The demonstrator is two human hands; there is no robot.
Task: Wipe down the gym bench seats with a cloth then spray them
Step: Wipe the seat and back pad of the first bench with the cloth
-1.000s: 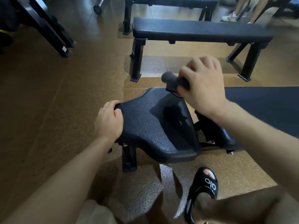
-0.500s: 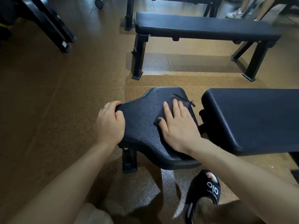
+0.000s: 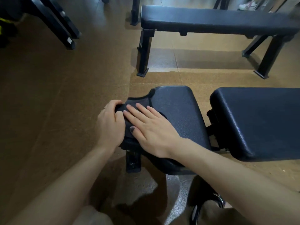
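A black padded bench seat (image 3: 177, 109) sits just below me, with the bench's longer back pad (image 3: 259, 120) to its right. A dark cloth (image 3: 138, 100) lies on the seat's left end. My right hand (image 3: 149, 127) presses flat on the cloth, fingers spread and pointing left. My left hand (image 3: 110, 125) grips the seat's left edge, its fingers curled over the rim and touching the cloth. Most of the cloth is hidden under my right hand. No spray bottle is in view.
A flat black bench (image 3: 215, 21) stands across the brown floor (image 3: 48, 103) behind. Black frame legs (image 3: 61, 30) slant at the upper left. My foot in a black sandal (image 3: 206, 207) rests at the bottom right. Another person's shoe (image 3: 248, 4) shows at the top right.
My right hand came down from holding the bunched cloth in the air, laid it flat on the seat, then slid it left until it meets my left hand.
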